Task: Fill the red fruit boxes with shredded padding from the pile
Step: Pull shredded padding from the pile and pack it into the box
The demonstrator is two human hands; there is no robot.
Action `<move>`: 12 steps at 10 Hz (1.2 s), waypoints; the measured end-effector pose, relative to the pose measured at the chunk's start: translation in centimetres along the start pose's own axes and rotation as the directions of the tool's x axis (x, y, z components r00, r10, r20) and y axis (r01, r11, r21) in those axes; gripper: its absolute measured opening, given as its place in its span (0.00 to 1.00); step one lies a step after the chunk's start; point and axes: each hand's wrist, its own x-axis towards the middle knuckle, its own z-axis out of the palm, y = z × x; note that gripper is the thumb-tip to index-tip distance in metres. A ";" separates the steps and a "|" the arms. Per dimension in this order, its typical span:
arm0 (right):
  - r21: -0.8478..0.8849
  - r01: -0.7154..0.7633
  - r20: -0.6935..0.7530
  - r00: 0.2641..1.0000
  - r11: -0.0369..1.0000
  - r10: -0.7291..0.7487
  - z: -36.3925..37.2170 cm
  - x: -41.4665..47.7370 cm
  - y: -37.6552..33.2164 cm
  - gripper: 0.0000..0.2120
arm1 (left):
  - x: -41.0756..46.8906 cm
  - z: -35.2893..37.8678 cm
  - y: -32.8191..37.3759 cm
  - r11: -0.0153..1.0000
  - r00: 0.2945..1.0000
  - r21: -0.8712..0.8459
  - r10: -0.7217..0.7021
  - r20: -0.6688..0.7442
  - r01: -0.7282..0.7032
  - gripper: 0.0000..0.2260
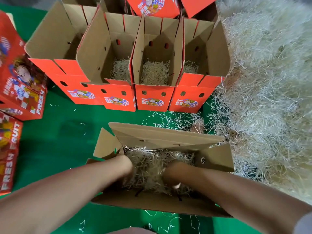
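Padding (148, 159) in near box (160, 135) | left grip (125, 163), right grip (172, 171) buried | closure unclear

Red rectangular cardboard boxes (152, 98): smooth printed ext., matt brown int. Pale shredded padding pile (270, 81): fibrous, rough. Green floor cover (67, 132): matt.

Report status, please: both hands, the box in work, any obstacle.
Left hand and right hand both buried in padding inside near box; fingers hidden. Pile close on the right side. Nothing blocks the way.
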 end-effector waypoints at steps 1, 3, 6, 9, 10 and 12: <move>0.163 -0.055 -0.211 0.973 0.985 0.089 -0.7 0.1 -0.5 0.18 | 1.3 -0.7 0.5 0.987 0.979 -0.059 -0.155 -0.133 0.149 0.16; 0.361 0.035 -0.063 0.998 0.932 -0.013 -1.1 0.5 -1.0 0.27 | 1.7 0.3 1.0 0.996 0.996 -0.013 -0.093 0.018 0.093 0.17; 0.427 -0.231 -0.350 0.849 0.874 0.396 -1.7 -1.9 1.5 0.14 | 0.4 -1.9 0.9 0.966 0.896 -0.247 -0.179 -0.406 0.081 0.07; 0.457 -0.061 -0.040 0.995 0.888 0.089 3.0 -1.8 3.7 0.26 | 3.1 -3.0 1.7 0.973 0.923 -0.230 -0.090 -0.375 0.002 0.13; 0.583 -0.035 -0.127 0.983 0.812 0.134 2.7 -1.3 3.9 0.22 | 4.1 -3.0 2.1 0.953 0.899 -0.291 -0.056 -0.435 -0.082 0.17; 0.434 -0.056 0.023 0.998 0.899 0.051 3.2 -1.5 2.3 0.20 | 6.4 -1.0 3.1 0.993 0.982 -0.114 -0.038 -0.186 0.017 0.30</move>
